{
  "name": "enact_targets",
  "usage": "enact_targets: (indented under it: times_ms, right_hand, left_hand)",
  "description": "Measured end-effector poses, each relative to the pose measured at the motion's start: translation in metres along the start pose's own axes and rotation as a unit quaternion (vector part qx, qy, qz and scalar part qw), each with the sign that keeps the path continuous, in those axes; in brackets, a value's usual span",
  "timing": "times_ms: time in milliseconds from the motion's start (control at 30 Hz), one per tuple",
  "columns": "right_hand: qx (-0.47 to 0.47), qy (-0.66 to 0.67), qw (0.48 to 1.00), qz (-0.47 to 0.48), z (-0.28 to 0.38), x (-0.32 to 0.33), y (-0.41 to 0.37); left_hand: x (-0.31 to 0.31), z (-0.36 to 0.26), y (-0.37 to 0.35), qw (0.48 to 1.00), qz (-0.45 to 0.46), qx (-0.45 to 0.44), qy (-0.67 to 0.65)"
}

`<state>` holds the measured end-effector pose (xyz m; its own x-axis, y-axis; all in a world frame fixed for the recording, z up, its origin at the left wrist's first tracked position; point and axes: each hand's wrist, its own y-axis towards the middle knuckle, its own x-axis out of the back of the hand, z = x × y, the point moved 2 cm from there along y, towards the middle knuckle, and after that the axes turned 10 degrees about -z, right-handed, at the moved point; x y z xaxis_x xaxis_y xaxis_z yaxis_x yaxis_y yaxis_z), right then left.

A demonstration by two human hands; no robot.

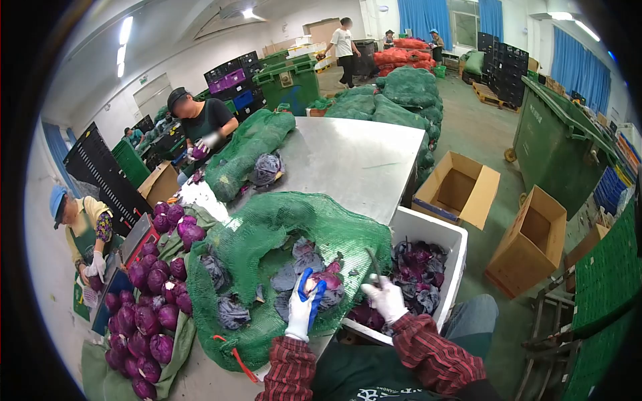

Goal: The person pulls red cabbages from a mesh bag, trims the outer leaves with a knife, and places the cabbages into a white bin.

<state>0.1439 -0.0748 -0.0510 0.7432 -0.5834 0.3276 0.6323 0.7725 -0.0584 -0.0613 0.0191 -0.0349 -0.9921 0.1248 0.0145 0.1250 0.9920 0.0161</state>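
Note:
My left hand point(305, 302), in a white and blue glove, grips a red cabbage point(332, 282) with dark outer leaves loose around it. The cabbage rests on an open green mesh bag point(267, 217), where more dull-leaved red cabbages point(233, 312) lie. My right hand point(386, 299), in a white glove, is closed round a knife point(373, 262) with its blade pointing up and away. It hovers just right of the cabbage, apart from it, near a white foam box point(451, 267) holding purple leaves point(418, 267).
Many peeled red cabbages point(147, 321) are piled at the left. A metal table point(354, 144) extends ahead with another filled mesh bag point(251, 150). Cardboard boxes point(528, 240) and a green bin point(555, 147) stand right. Co-workers point(200, 120) work at the left.

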Motion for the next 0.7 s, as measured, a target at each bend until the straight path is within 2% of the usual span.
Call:
enact_targets:
  times_ms: [33,100,133,167,200,233,300,367,400,433,500,533,567,600,633,700]
  right_hand:
    - [-0.03,0.051,0.997,0.054,0.021,-0.006,-0.009]
    - [0.007,0.113,0.985,0.129,0.024,-0.035,-0.014]
    - [0.048,0.061,0.993,0.092,0.026,-0.04,-0.013]
    - [0.047,0.062,0.993,0.091,0.024,-0.038,-0.008]
    - [0.021,0.091,0.983,0.157,0.028,-0.034,0.0]
    - [-0.006,0.119,0.967,0.224,0.036,-0.031,0.006]
    - [-0.024,0.153,0.957,0.247,0.047,-0.031,0.012]
    - [-0.068,0.148,0.951,0.261,0.055,-0.03,0.018]
    - [-0.047,0.162,0.957,0.237,0.047,-0.039,0.026]
    - [-0.037,0.177,0.96,0.215,0.057,-0.034,0.025]
    - [0.071,0.07,0.979,0.176,0.036,-0.037,0.031]
    - [0.231,0.022,0.967,0.103,0.016,-0.036,0.029]
    - [0.382,-0.028,0.923,0.029,0.0,-0.035,0.022]
    - [0.155,-0.037,0.979,0.124,0.038,-0.005,-0.001]
    - [0.139,-0.083,0.98,0.115,0.031,0.001,-0.006]
    - [0.194,-0.123,0.969,0.095,0.018,0.01,-0.021]
  left_hand:
    - [-0.007,-0.01,-0.005,0.997,-0.03,-0.052,0.04]
    - [-0.014,-0.019,-0.018,0.996,-0.023,-0.04,0.072]
    - [-0.013,-0.018,-0.023,0.996,-0.017,-0.043,0.076]
    - [-0.013,-0.02,-0.027,0.996,-0.012,-0.046,0.08]
    - [-0.012,-0.034,-0.034,0.999,-0.009,0.018,0.026]
    - [-0.003,-0.026,-0.031,0.994,-0.015,-0.01,0.11]
    - [0.006,-0.025,-0.031,0.972,-0.021,-0.121,0.198]
    - [-0.005,-0.037,-0.021,0.933,-0.023,-0.299,0.2]
    - [-0.005,-0.036,-0.007,0.93,0.012,-0.27,0.25]
    - [-0.007,-0.024,0.003,0.957,0.018,-0.206,0.201]
    - [-0.006,-0.005,0.018,0.979,0.033,-0.154,0.127]
    - [-0.008,-0.007,0.019,0.979,0.034,-0.154,0.126]
    - [-0.011,-0.01,0.016,0.97,0.009,-0.183,0.157]
    - [-0.014,-0.012,0.015,0.959,-0.018,-0.211,0.187]
    - [-0.015,-0.011,0.015,0.96,-0.019,-0.207,0.187]
    - [-0.02,-0.007,0.015,0.981,-0.023,-0.148,0.123]
